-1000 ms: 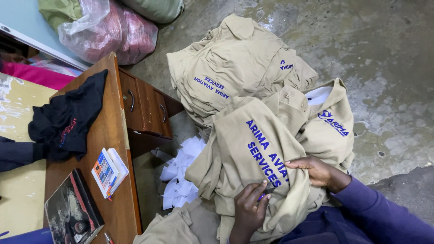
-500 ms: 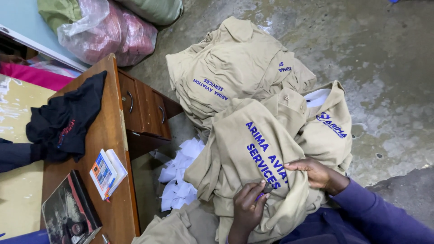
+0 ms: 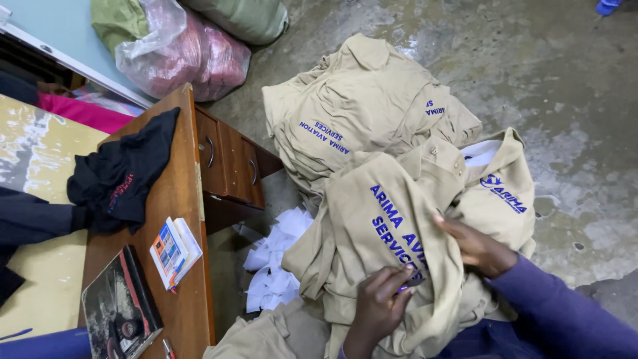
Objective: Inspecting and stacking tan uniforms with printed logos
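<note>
Both hands work a tan shirt (image 3: 372, 246); left hand (image 3: 380, 307) fingers pinch its fabric, right hand (image 3: 475, 247) grips a fold; wooden desk (image 3: 179, 199) at nine o'clock.

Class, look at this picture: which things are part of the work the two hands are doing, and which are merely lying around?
In hand:
left hand, pinching a small purple-tipped tool
right hand, gripping the cloth
tan shirt with blue lettering
stack of tan shirts behind it

Lying about:
black garment on the wooden desk
small booklet
white paper scraps
pink plastic bag
</note>
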